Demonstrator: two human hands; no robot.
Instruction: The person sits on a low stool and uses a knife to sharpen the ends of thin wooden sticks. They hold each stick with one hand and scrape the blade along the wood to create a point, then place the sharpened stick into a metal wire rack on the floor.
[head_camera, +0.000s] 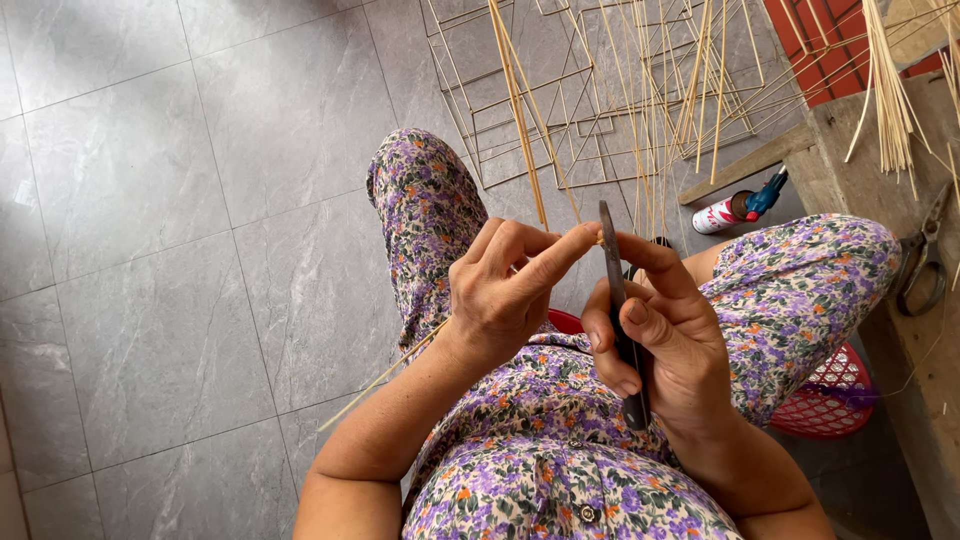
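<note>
Whittling is under way: left hand (500, 290) pinches a thin pale bamboo sliver (400, 365), right hand (660, 340) clamped round a dark narrow-bladed knife (618, 300), calling for a steady stroke.

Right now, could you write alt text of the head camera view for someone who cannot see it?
Seated in floral clothes, a person pinches a thin bamboo strip in the left hand and holds a dark knife in the right hand. Bamboo frames lie on the grey tiled floor.
</note>
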